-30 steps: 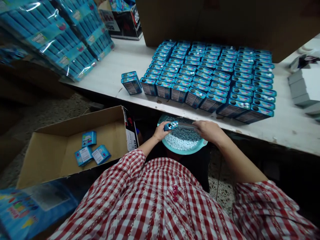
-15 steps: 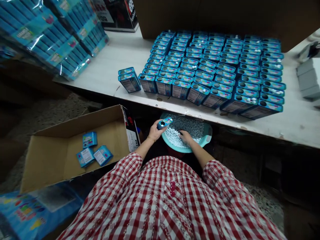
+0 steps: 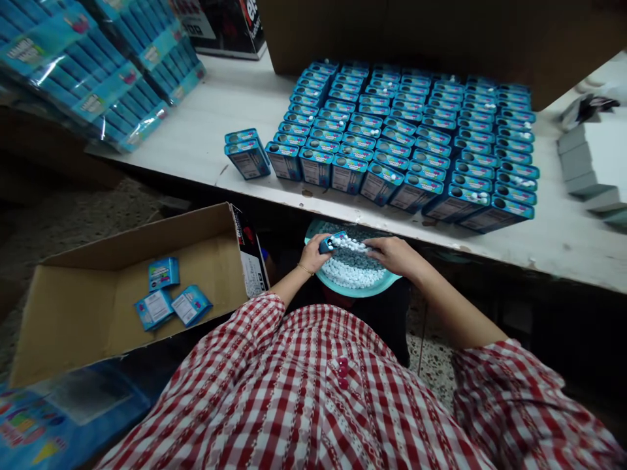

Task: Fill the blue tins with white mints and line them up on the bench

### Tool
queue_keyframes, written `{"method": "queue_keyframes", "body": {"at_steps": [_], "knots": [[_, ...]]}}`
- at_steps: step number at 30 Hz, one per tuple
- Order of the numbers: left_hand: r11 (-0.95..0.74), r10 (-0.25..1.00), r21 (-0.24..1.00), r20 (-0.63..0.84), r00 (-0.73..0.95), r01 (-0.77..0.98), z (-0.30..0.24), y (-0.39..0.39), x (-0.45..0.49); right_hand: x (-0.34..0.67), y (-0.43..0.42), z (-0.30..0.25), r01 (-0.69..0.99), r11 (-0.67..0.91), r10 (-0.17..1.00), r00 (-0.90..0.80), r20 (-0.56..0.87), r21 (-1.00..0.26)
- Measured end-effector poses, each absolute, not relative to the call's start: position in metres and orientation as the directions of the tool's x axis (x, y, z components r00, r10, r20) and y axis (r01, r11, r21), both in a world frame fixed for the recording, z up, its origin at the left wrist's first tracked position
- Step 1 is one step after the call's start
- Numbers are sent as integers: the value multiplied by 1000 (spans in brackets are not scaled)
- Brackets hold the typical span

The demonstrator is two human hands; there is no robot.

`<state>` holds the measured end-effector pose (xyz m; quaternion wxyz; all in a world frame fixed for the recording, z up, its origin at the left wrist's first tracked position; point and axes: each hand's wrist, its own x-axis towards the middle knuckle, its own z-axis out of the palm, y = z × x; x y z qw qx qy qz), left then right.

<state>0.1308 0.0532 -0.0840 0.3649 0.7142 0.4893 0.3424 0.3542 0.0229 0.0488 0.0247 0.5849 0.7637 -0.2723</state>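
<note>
My left hand point(image 3: 311, 256) is closed round a small blue box point(image 3: 330, 242), held flat over a teal bowl point(image 3: 386, 284) of white pellets point(image 3: 350, 272) in my lap. A few white pellets lie on top of the box. My right hand point(image 3: 392, 252) is beside it with fingers pinched at those pellets. Above the bowl, on the white table point(image 3: 210, 130), stand many rows of the same blue boxes point(image 3: 406, 140) with round holes in their tops, some with pellets showing.
An open cardboard carton point(image 3: 88, 307) on the floor to my left holds three flat blue boxes point(image 3: 169, 297). Shrink-wrapped blue packs point(image 3: 88, 72) lie at the table's far left. Grey boxes point(image 3: 585, 166) sit at the right. A big brown carton point(image 3: 416, 32) stands behind the rows.
My right hand has come up out of the pellets in the bowl to the box in my left hand. White pellets now lie on the box. The view shifted slightly.
</note>
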Motion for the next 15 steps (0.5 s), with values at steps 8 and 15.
{"method": "queue_keyframes", "body": {"at_steps": [8, 15], "knots": [[-299, 930, 827, 142, 339, 476, -84, 53, 135, 313, 32, 84, 956, 284, 843, -283, -458, -68], [-302, 930, 832, 150, 337, 464, -87, 54, 135, 305, 30, 89, 944, 330, 848, -292, -443, 9]]}}
